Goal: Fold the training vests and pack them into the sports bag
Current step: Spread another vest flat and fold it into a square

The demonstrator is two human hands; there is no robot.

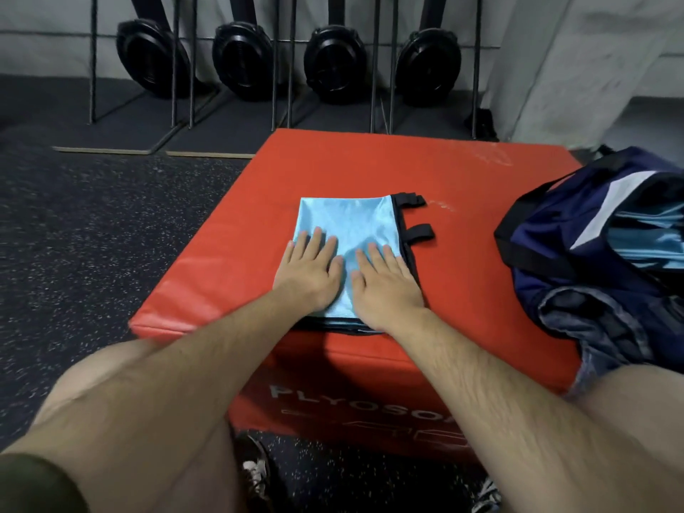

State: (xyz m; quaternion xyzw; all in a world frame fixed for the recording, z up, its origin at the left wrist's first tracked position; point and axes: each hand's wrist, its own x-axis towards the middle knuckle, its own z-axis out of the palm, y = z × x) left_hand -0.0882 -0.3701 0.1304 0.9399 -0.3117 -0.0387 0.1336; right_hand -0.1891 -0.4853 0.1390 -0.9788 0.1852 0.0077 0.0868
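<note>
A light blue training vest [351,224] with black trim and two black straps lies folded into a rectangle on the red plyo box [462,231]. My left hand [309,270] presses flat on its near left part, fingers straight. My right hand [386,281] lies flat beside it on the near right part. A navy sports bag [547,253] stands open at the box's right edge, with folded light blue vests [647,238] showing inside it.
Dark speckled rubber floor surrounds the box on the left and in front. Several upright black machines on metal stands line the back wall. My bare knees and a shoe are at the bottom of the view.
</note>
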